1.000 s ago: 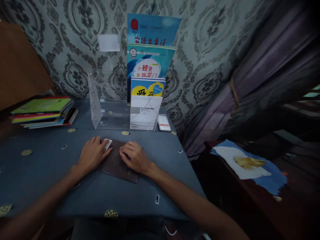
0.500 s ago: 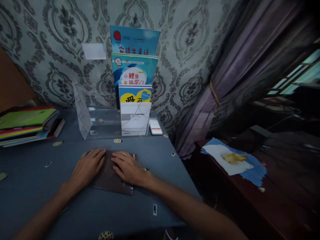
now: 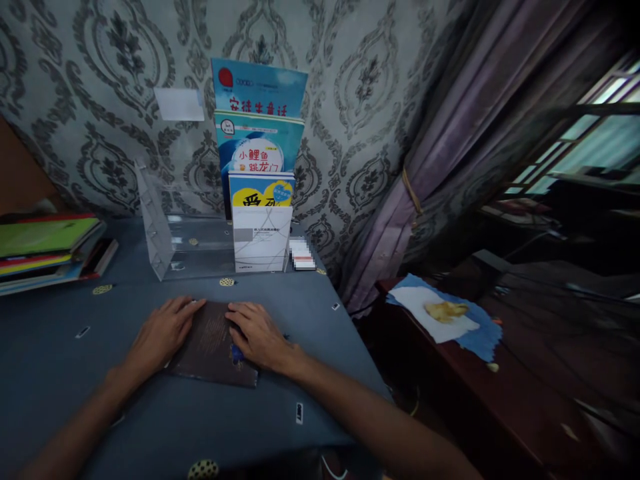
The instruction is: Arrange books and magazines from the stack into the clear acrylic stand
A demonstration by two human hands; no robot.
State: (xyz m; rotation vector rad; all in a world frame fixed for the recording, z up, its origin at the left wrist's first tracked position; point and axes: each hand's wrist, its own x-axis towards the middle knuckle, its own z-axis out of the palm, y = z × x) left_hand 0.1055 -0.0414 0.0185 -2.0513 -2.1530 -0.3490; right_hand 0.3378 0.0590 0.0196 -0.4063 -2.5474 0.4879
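Observation:
A thin dark brown book [image 3: 213, 347] with faint small print and a small blue mark lies flat on the table in front of me. My left hand [image 3: 163, 328] rests along the book's left edge, fingers stretched out and pointing towards its top corner. Over the right edge lies my right hand [image 3: 257, 337], its fingers extended on the cover with the thumb lower down. Neither hand visibly lifts the book. Beyond them, a clear acrylic rack [image 3: 159, 230] holds several upright books, including a white-covered one [image 3: 263, 250] at the front.
Stacked books [image 3: 45, 247] lie at the table's left. A pixelated small card or box [image 3: 303, 255] sits right of the rack. A purple curtain [image 3: 425, 153] hangs beyond the table's right edge. Lower right, a dark red surface [image 3: 480, 400] carries a blue cloth [image 3: 483, 333].
The view has shifted slightly to the right. My right hand has slid a little outward on the book, uncovering the blue mark. Both hands remain on the book.

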